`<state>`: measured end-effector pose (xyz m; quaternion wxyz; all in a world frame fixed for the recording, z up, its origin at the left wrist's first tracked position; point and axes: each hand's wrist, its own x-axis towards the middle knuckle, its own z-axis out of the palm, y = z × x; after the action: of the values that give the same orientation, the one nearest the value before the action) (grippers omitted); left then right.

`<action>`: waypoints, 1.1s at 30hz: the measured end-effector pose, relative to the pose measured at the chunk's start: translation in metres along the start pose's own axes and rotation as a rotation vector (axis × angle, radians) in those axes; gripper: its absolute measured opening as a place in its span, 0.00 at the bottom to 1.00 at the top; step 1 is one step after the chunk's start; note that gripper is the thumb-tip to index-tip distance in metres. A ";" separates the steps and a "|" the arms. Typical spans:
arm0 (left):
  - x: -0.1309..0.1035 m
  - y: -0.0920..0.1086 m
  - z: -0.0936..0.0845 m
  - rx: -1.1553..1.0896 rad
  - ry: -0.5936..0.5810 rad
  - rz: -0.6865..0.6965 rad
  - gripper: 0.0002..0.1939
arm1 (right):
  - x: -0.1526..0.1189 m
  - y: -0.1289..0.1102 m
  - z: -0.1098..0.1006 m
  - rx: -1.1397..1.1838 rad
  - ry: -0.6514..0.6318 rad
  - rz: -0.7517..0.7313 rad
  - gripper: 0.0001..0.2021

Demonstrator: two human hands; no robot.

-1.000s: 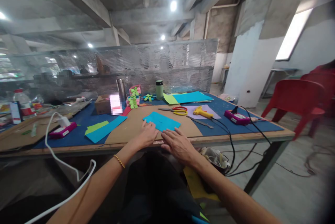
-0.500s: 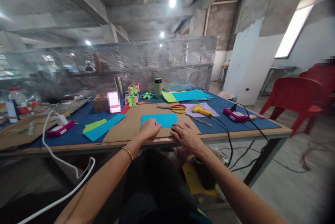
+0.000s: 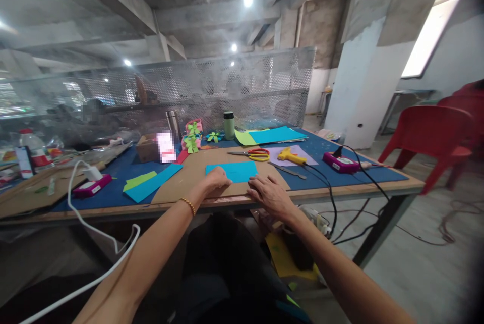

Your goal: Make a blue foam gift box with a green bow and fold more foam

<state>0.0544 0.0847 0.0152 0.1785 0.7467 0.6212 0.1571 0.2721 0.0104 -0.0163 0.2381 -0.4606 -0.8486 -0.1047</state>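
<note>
A bright blue sheet of paper (image 3: 238,170) lies flat on the brown cardboard (image 3: 177,187) before me. At its lower left edge, my left hand (image 3: 216,180) is closed, its fingers curled on the paper. My right hand (image 3: 267,193) rests palm down at the lower right corner, fingers bent a little but apart, with nothing held. Beyond the paper are red-and-yellow-handled scissors (image 3: 259,155). To the right, a yellow glue gun (image 3: 293,157) lies on a lilac sheet (image 3: 308,156), and a flat metal blade-like tool (image 3: 290,171) sits nearer me.
Blue (image 3: 153,182) and green paper strips (image 3: 139,181) lie to the left. At the back stand a green tumbler (image 3: 229,125), a steel flask (image 3: 173,124) and pink-and-green paper crafts (image 3: 192,137). Purple power boxes sit left (image 3: 93,186) and right (image 3: 340,162), with trailing cables.
The view has shifted slightly. Both hands stay at the near edge of the blue paper, with the left hand's fingers curled a little more tightly there.
</note>
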 end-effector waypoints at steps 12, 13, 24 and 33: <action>-0.019 -0.047 -0.035 -0.011 -0.008 -0.073 0.14 | 0.000 0.006 0.007 -0.007 -0.007 -0.008 0.12; -0.020 -0.051 -0.037 0.002 -0.004 -0.066 0.15 | 0.000 0.006 0.007 -0.007 -0.009 -0.010 0.12; -0.038 -0.068 -0.056 0.200 0.138 -0.083 0.09 | 0.000 0.007 0.006 -0.013 0.003 -0.028 0.13; -0.059 -0.003 0.005 0.430 0.279 0.503 0.13 | -0.001 0.004 -0.001 0.005 -0.033 -0.008 0.13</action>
<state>0.0433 0.0268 0.0082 -0.1135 0.8681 0.4552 0.1624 0.2761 0.0116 -0.0158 0.2249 -0.4584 -0.8544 -0.0960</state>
